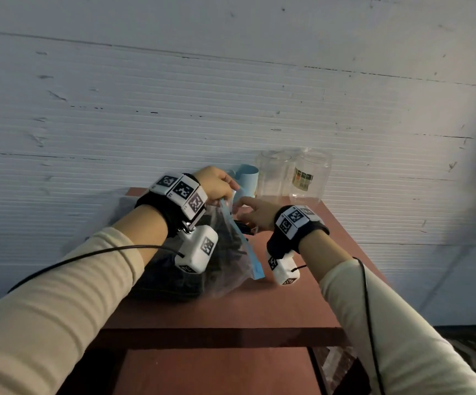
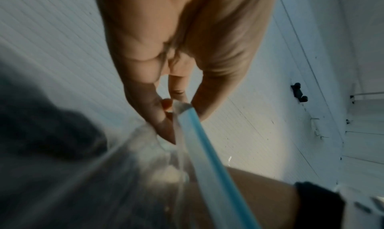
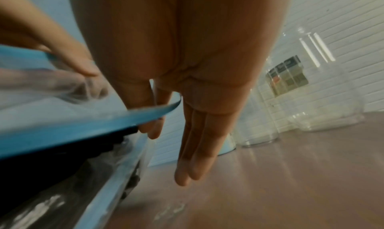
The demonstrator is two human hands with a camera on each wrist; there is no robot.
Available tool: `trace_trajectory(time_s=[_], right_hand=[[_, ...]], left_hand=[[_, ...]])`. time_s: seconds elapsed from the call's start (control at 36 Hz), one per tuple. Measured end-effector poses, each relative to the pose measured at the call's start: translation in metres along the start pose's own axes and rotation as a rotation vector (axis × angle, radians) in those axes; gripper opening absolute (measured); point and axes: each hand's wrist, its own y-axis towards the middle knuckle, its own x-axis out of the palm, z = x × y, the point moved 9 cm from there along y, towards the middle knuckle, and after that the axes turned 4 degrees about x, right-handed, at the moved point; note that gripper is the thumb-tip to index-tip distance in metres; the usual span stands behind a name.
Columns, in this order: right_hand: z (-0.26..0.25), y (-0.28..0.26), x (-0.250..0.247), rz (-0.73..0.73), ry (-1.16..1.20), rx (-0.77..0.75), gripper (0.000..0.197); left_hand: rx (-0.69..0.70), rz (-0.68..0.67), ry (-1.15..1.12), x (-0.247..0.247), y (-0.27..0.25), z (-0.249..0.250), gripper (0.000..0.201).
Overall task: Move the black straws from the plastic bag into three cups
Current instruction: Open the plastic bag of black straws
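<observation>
clear plastic bag (image 1: 225,269) of black straws (image 1: 228,246) sits on your reddish table (image 1: 288,303), its blue zip strip (image 1: 243,243) raised. your left hand (image 1: 216,185) pinches the strip's top corner. your right hand (image 1: 255,213) reaches into the mouth, fingers straight. three cups (image 1: 273,175) stand at the far edge.

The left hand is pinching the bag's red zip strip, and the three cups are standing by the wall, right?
Not quite: the zip strip is blue, not red, as the left wrist view shows. The rest holds: the left hand pinches the plastic bag at that strip, and the three cups stand by the wall.
</observation>
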Motion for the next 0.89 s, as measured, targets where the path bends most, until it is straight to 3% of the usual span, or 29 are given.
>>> trace_trajectory(time_s=[0.14, 0.25, 0.39, 0.5, 0.58, 0.72, 0.89], right_hand=[[-0.02, -0.004, 0.002, 0.003, 0.014, -0.125, 0.016], [-0.032, -0.003, 0.013, -0.046, 0.03, -0.188, 0.026], [-0.046, -0.005, 0.013, -0.042, 0.06, -0.244, 0.028], [-0.059, -0.012, 0.002, -0.004, -0.017, -0.258, 0.031], [-0.074, -0.02, -0.007, 0.025, -0.013, -0.273, 0.033], [-0.104, -0.037, -0.015, 0.075, 0.035, -0.328, 0.031], [-0.125, -0.057, -0.018, 0.018, 0.188, -0.35, 0.04]], left_hand=[[0.0, -0.024, 0.235, -0.025, -0.013, 0.004, 0.032], [-0.013, 0.056, 0.285, -0.045, -0.02, -0.004, 0.027], [0.004, 0.077, 0.197, -0.056, -0.028, -0.011, 0.029], [-0.011, 0.029, 0.134, -0.063, -0.035, -0.016, 0.054], [0.009, 0.087, -0.014, -0.076, -0.036, -0.018, 0.059], [0.114, 0.146, -0.205, -0.094, -0.043, -0.009, 0.061], [0.25, 0.191, -0.317, -0.11, -0.05, 0.02, 0.068]])
